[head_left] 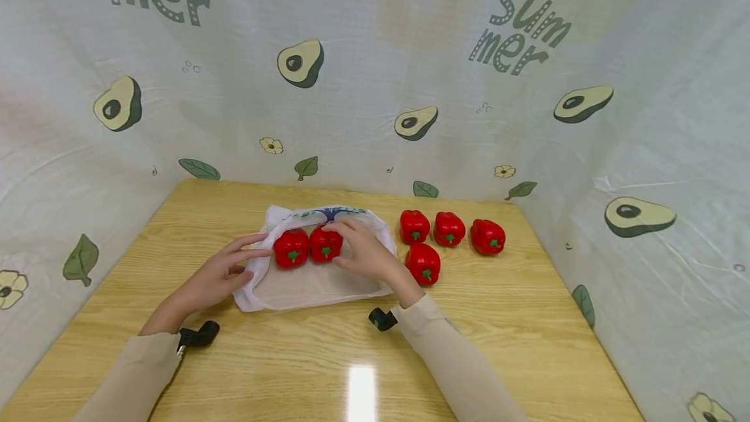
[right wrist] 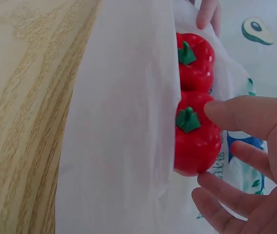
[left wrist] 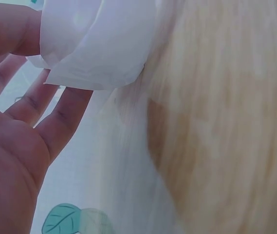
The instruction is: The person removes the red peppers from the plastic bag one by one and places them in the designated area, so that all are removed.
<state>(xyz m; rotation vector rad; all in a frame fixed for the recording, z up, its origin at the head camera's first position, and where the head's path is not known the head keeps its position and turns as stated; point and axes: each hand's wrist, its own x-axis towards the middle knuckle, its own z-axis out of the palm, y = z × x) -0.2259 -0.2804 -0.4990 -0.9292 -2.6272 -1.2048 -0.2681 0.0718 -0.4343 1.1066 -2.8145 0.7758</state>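
A white mesh bag (head_left: 316, 282) lies flat on the wooden table (head_left: 363, 357). Two red peppers with green stems sit side by side at its mouth, one on the left (head_left: 291, 247) and one on the right (head_left: 325, 243). My right hand (head_left: 347, 243) grips the right pepper (right wrist: 193, 146), thumb by the stem and fingers on its far side (right wrist: 215, 146). The left pepper (right wrist: 194, 63) lies just beyond it. My left hand (head_left: 250, 256) pinches the bag's left edge (left wrist: 94, 53) between thumb and fingers (left wrist: 36, 95).
Several more red peppers lie on the table right of the bag: three in a row (head_left: 449, 228) and one nearer (head_left: 423, 263). Avocado-print sheets (head_left: 375, 83) wall in the back and both sides of the table.
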